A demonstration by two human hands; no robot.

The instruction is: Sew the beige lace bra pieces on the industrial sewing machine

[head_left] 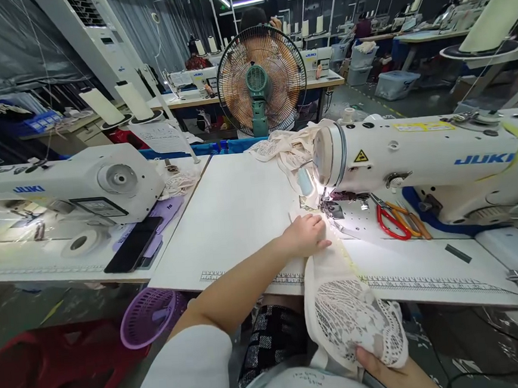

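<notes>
A cream lace garment piece (pixel 346 312) runs from the sewing machine's needle area down over the table's front edge towards my lap. My left hand (pixel 305 236) lies on its upper part, just in front of the presser foot (pixel 332 208), with thumb and fingers apart. Lower down, my right hand (pixel 380 368) grips the lace end, thumb on top and the other fingers hidden beneath. A yellowish strip (pixel 347 259) follows the fabric's edge. More cream lace fabric (pixel 289 147) is bunched behind the needle. The white JUKI sewing machine (pixel 417 151) has its lamp lit.
Red-handled scissors (pixel 391 222) and an orange-handled tool (pixel 416 223) lie by the machine bed. At left are a second machine (pixel 83 184), a black phone (pixel 133 246) and a purple basket (pixel 147 319). A large fan (pixel 259 80) stands ahead, with people beyond.
</notes>
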